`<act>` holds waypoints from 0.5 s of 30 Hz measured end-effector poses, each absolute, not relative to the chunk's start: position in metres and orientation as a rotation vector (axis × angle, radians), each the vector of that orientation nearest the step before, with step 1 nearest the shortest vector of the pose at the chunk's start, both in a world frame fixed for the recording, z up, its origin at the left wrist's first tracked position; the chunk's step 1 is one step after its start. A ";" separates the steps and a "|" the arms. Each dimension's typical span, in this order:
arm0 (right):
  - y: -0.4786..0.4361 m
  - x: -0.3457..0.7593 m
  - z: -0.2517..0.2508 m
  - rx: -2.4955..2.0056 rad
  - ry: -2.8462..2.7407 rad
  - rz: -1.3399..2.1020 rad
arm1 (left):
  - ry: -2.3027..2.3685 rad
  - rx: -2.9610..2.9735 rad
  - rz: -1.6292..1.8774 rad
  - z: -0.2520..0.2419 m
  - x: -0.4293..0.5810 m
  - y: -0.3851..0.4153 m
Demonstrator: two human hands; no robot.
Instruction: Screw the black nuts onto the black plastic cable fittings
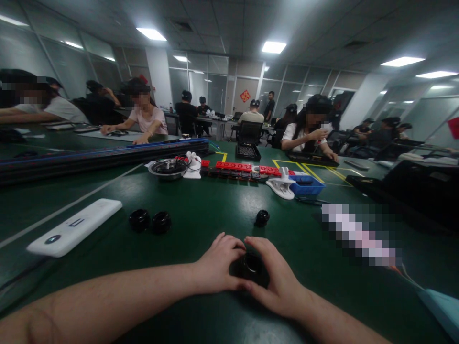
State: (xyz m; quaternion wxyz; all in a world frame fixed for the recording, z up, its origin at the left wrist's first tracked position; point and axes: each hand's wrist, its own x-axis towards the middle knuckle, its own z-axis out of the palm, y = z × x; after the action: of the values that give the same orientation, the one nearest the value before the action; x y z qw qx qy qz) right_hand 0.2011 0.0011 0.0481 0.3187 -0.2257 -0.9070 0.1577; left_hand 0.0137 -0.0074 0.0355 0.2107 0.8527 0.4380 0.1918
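Note:
Both my hands are cupped round a glossy black ring-shaped part [252, 263] low on the green table [201, 210]. My left hand [219, 262] curls its fingers and thumb about the part's left side. From the right, my right hand [278, 279] wraps round it, and the thumbs nearly meet at the near side. The part's lower portion is partly hidden by the fingers and shadow. A similar black part [262, 218] stands just beyond my hands. Two more, a black part [139, 220] and its neighbour [161, 222], sit side by side to the left.
On the left lies a white power bank [76, 227]. Farther back are a metal bowl [158, 173] of dark items, red strips [234, 166], a white clip [283, 185] and a blue bin [307, 185]. A blurred-out item [358, 234] lies right. Several people sit around.

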 end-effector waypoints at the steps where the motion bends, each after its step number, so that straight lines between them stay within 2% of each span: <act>1: 0.001 0.201 0.048 -0.613 -2.371 0.409 | 1.212 2.373 0.530 0.036 0.014 -0.007; 5: 0.001 0.201 0.048 -0.688 -2.395 0.490 | 1.235 2.375 0.515 0.037 0.015 -0.008; 9: 0.001 0.200 0.050 -0.574 -2.432 0.563 | 1.233 2.379 0.540 0.036 0.016 -0.008; 15: -0.007 0.203 0.072 -0.365 -2.340 0.332 | 1.241 2.346 0.559 0.036 0.017 -0.009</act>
State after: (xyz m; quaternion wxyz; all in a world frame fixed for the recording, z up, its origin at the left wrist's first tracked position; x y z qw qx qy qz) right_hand 0.2032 -0.0070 0.0718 0.3661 -0.1421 -0.9105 0.1292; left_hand 0.0166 -0.0087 0.0364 0.2133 0.8451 0.4470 0.2014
